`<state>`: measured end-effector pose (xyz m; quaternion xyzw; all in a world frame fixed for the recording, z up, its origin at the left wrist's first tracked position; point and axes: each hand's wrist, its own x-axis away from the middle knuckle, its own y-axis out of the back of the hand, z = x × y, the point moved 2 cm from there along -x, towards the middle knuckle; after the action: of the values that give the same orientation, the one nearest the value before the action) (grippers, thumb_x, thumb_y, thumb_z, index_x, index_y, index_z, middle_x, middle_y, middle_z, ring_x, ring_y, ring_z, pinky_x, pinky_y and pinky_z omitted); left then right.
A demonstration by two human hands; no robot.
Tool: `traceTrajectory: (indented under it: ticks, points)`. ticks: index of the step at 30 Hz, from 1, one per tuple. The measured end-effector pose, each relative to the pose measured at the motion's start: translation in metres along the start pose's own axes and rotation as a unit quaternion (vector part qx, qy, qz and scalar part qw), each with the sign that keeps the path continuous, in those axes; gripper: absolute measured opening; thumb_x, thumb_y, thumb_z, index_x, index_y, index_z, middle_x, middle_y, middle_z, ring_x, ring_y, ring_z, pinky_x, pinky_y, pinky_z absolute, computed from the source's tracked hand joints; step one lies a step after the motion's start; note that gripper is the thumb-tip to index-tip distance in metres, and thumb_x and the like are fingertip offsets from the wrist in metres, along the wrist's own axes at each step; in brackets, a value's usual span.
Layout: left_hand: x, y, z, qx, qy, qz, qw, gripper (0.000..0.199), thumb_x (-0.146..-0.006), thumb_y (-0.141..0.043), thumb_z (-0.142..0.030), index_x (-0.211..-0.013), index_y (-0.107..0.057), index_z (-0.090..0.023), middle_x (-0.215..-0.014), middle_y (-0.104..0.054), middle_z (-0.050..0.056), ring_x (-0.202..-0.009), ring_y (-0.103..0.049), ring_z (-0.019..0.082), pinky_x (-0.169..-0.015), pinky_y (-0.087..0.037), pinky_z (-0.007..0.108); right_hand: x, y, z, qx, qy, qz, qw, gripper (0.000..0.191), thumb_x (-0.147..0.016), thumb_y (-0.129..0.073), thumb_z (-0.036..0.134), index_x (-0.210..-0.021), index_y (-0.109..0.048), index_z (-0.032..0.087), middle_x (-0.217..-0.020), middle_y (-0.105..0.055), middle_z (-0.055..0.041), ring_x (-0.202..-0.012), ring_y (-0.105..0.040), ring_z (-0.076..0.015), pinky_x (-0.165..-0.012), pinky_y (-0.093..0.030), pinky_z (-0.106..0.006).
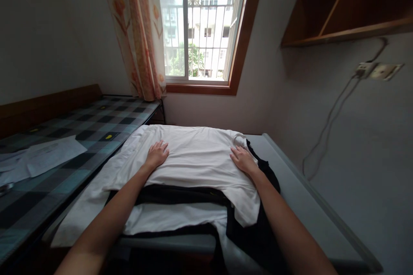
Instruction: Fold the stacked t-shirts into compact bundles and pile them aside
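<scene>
A white shirt [196, 154] lies spread on top of a layered pile of clothes. My left hand [158, 154] rests palm down on its left part, fingers spread. On the right, near the shirt's collar, my right hand [242, 159] lies flat with its fingers apart. Neither hand grips the cloth. Beneath the shirt are a black garment [183, 194] and another white garment [174, 217], whose edges show at the front. The white shirt's sleeve hangs down at the lower right over black cloth.
The pile lies on a pale grey table [297, 189] against the wall. At the left stands a bed with a checked mattress [125, 114] and papers [54, 154] on it. A curtain [142, 30], shelf [351, 34] and socket with cables [366, 70] are around.
</scene>
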<state>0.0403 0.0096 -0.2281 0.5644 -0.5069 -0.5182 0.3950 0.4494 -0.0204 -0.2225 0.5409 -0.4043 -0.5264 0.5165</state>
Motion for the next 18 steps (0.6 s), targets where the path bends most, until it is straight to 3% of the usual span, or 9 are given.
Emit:
traceTrajectory:
  ticks: [18]
  points:
    - [0.0055, -0.0014, 0.0024, -0.004, -0.015, -0.011, 1.0, 0.048, -0.095, -0.042, -0.035, -0.137, -0.055, -0.018, -0.15, -0.044, 0.013, -0.137, -0.041, 0.027, -0.114, -0.029, 0.041, 0.0027, 0.0011, 0.0005, -0.022, -0.002, 0.01, 1.0, 0.05, -0.098, -0.041, 0.035, -0.141, -0.051, 0.012, -0.149, -0.044, -0.0174, -0.14, -0.038, -0.0258, -0.115, -0.025, -0.038]
